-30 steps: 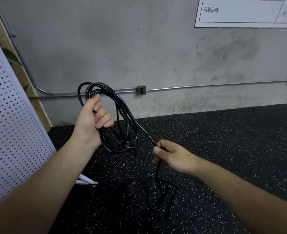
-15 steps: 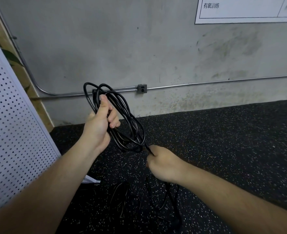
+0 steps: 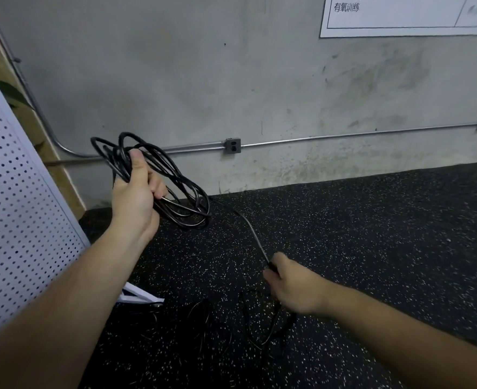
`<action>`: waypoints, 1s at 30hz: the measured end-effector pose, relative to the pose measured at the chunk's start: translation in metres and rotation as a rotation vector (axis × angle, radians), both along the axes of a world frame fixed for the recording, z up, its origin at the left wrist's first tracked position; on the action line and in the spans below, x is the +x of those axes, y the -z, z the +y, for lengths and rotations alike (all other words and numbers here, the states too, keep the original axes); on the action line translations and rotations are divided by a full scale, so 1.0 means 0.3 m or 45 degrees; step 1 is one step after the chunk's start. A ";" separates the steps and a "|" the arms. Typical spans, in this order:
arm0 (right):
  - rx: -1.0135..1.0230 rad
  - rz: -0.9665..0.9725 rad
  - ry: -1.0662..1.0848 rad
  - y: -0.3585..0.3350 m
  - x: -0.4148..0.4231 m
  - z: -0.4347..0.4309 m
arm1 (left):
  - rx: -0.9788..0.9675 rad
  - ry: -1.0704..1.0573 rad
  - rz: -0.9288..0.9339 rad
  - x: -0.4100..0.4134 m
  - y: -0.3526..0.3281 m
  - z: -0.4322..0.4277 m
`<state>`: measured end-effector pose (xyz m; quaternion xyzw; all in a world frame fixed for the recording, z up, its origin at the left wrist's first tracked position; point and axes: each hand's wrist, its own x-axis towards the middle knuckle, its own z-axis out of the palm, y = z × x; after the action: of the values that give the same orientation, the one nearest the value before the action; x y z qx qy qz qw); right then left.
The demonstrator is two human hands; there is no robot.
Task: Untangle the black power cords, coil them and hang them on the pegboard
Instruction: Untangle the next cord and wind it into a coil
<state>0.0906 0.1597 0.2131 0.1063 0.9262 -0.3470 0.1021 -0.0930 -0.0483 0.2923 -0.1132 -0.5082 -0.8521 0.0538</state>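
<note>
Hands, head view: left hand, centre-left, fingers wrapped round coiled black cord. Right hand, lower centre, pinches free strand leading off the coil.
Risk: loops may slip from the grip; the tail may snag on loose cords lying on the floor below.
Surroundings: pegboard, left edge, near the coil; wall outlet behind.

We see the black power cord in a loose coil, one strand trailing right; the white pegboard stands left.
</note>
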 end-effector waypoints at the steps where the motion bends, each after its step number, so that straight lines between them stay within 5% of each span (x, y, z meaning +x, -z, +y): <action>1: 0.106 0.068 -0.014 -0.010 0.002 -0.003 | -0.038 -0.003 0.011 -0.001 0.002 -0.002; 7: 0.863 0.162 -0.306 -0.141 0.040 -0.077 | -0.259 0.023 0.154 0.026 0.005 0.015; 10: 0.969 0.219 -0.508 -0.202 0.052 -0.120 | -0.306 0.086 0.159 0.051 0.011 0.038; 15: 0.920 0.647 -0.616 -0.251 0.023 -0.130 | -0.565 0.323 0.174 0.096 0.057 0.075; 22: 0.853 1.141 -0.290 -0.239 -0.052 -0.077 | -0.708 0.689 0.042 0.220 0.080 0.119; 26: 0.651 1.009 0.086 -0.268 -0.064 -0.047 | -0.725 0.860 -0.038 0.258 0.071 0.138; 30: 0.308 0.988 0.283 -0.302 -0.078 -0.008 | -0.465 1.183 -0.209 0.245 0.081 0.133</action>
<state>0.0670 0.1573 0.3038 0.0784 0.9129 -0.2590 -0.3056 -0.0196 -0.0086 0.2679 -0.2678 -0.5475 -0.6891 -0.3919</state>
